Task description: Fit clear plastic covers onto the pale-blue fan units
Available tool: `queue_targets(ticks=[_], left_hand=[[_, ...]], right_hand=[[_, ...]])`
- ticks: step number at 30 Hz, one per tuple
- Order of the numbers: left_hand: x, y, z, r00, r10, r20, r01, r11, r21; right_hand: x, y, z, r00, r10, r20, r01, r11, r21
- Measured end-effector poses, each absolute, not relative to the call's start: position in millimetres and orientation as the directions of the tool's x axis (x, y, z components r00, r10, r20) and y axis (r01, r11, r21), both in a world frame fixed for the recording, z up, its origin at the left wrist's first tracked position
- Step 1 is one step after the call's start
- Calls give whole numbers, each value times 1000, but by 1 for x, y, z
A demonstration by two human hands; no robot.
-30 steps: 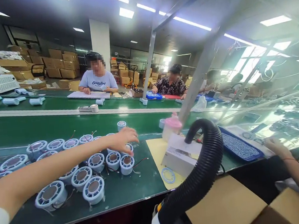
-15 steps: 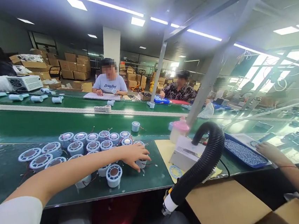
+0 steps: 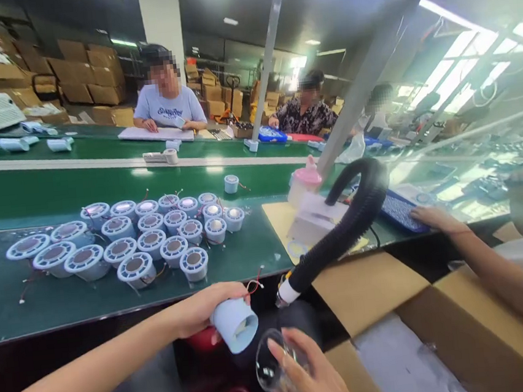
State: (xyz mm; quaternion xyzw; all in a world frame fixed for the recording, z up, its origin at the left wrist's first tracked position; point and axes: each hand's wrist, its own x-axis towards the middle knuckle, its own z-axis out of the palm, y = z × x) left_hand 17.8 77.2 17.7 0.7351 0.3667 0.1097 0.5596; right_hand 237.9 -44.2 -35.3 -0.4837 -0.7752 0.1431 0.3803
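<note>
Green workbench (image 3: 231,266) is running across the view beyond both hands. Below its near edge, the left hand (image 3: 198,310) is grasping a pale blue cylindrical part (image 3: 235,324) (red wires trailing from it), tilted toward the right hand (image 3: 306,376), which is gripping what looks like a clear plastic ring (image 3: 271,367), blurred. Ahead of the left hand, matching blue parts (image 3: 154,237) are sitting in rows; a black hose (image 3: 339,231) is arching beyond the right hand.

Factory assembly line: conveyor belt (image 3: 104,192), stacked cartons (image 3: 94,89)
</note>
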Motion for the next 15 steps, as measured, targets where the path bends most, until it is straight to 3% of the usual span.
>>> queue_targets(ticks=[1,2,5,9,12,15], left_hand=[[18,65,14,721,626,-299,420,-51,906],[19,55,12,730,592,-340,424,-3,906],[18,37,15,733,575,-364,458,-21,889],[17,25,22,696,680,-232,568,-323,757],[18,17,19,660,732,-171,579,-350,736],[20,12,10,644,757,-116,509,-311,802]], right_hand=[[230,-40,-32,-322,793,517,663,578,-475],[224,-35,-27,-353,805,477,719,559,-412],[216,-23,-13,-379,866,326,790,486,-374],[215,-22,-8,-387,920,69,715,346,-608],[215,-25,-7,-365,927,-88,582,154,-798],[214,-26,-6,-327,934,-145,522,51,-852]])
